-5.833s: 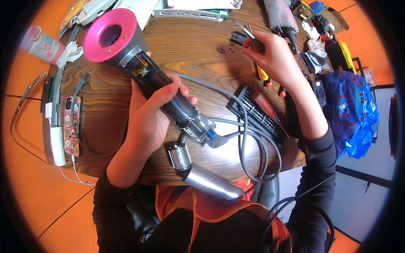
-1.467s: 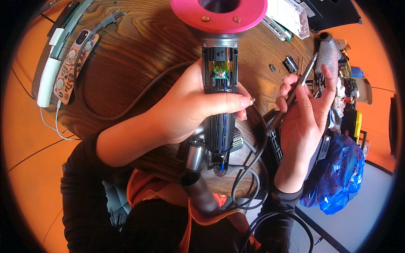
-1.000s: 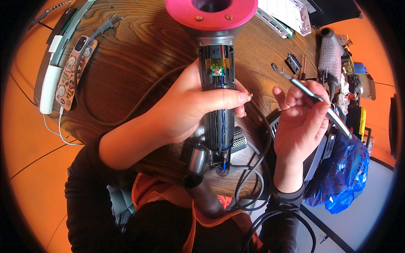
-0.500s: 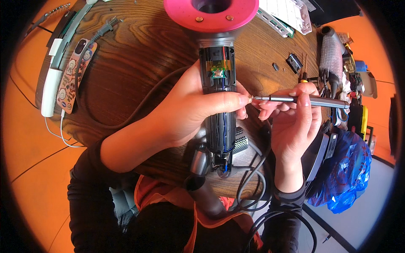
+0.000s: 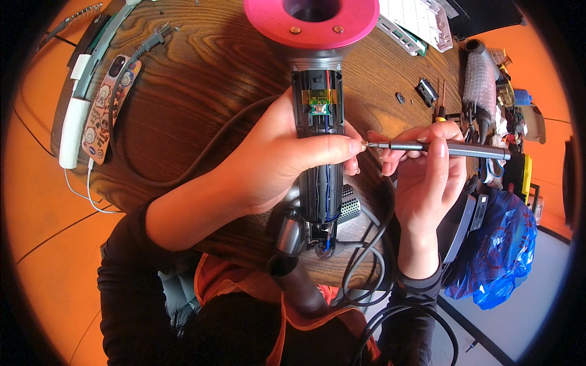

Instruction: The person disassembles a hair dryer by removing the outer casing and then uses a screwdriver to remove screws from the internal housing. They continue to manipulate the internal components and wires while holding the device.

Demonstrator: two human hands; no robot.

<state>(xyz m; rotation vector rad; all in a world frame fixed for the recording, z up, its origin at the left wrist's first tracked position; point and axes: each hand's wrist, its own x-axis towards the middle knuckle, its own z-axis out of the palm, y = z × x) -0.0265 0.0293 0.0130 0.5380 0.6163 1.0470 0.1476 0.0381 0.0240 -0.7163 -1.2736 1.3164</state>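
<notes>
My left hand (image 5: 262, 165) is closed round the opened handle (image 5: 320, 183) of a hair dryer with a pink nozzle end (image 5: 271, 21). A small green circuit board (image 5: 319, 108) and blue wires show inside. A tiny metal piece (image 5: 364, 146) sits by my left thumb tip. My right hand (image 5: 427, 177) grips a slim dark screwdriver (image 5: 467, 150), held level, its tip at that tiny piece. A perforated metal cylinder (image 5: 348, 205) and a grey cable (image 5: 379, 262) lie beneath and beside the handle, partly hidden.
On the wooden table (image 5: 165, 91) are a stickered phone (image 5: 102, 122), a plug (image 5: 155, 38), small black parts (image 5: 427, 91), a bubble-wrapped item (image 5: 479, 79) and white trays (image 5: 421, 18) at the back. A blue plastic bag (image 5: 494, 250) and cluttered tools stand at the right.
The dryer has swung from slanted to upright since the oldest frame. Over the last second, my right hand has moved slightly upward and turned the screwdriver level, bringing its tip to my left thumb.
</notes>
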